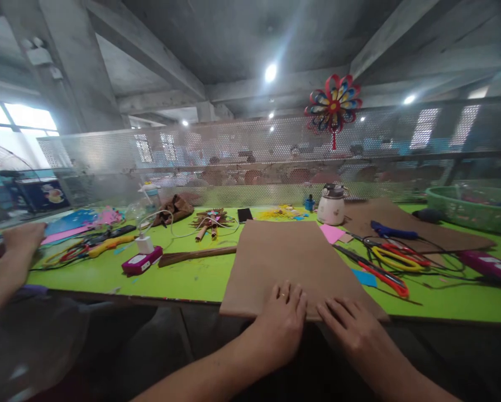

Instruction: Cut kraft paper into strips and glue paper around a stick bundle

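A large sheet of brown kraft paper [284, 257] lies before me, its near edge hanging slightly over the table's front. My left hand [282, 318] rests on that near edge, fingers stretched and a little apart, with a ring on one finger. Just to the right, my right hand [353, 324] lies on the same edge with its fingers spread. Both thumbs are hidden from view. A rolled strip of brown paper [195, 255] touches the sheet's left side. To the right lie scissors with red-and-black handles [386, 276].
The green table [191, 285] also bears a purple power strip [142, 261], a phone [245, 215], a white bottle [331, 205], a blue-handled glue gun [395, 230], a yellow glue gun [111, 245] and a green basket [476, 209]. Another person's arm [13, 268] reaches in at left.
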The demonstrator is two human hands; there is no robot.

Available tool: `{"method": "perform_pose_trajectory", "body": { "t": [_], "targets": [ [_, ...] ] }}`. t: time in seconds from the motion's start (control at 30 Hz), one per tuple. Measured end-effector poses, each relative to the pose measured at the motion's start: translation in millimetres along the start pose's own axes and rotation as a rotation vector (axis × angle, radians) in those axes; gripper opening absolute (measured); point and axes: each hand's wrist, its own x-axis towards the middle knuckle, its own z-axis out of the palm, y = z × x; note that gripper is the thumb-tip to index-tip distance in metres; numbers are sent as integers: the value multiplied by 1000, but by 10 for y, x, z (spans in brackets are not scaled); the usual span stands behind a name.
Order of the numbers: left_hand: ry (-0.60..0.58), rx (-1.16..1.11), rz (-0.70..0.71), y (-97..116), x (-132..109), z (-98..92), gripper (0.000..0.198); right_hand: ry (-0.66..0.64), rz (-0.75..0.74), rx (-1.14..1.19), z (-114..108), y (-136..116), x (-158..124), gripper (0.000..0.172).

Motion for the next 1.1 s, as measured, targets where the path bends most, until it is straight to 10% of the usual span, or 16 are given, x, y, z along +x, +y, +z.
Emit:
{"method": "perform_pose_trajectory", "body": {
  "t": [0.63, 1.1],
  "targets": [
    [33, 129, 47, -62, -58, 10, 48, 1, -188, -85, -22, 76, 78, 44],
    [-142, 255, 3, -600, -563, -89, 54, -131, -223, -127, -162, 228, 18, 36]
  ]
}}
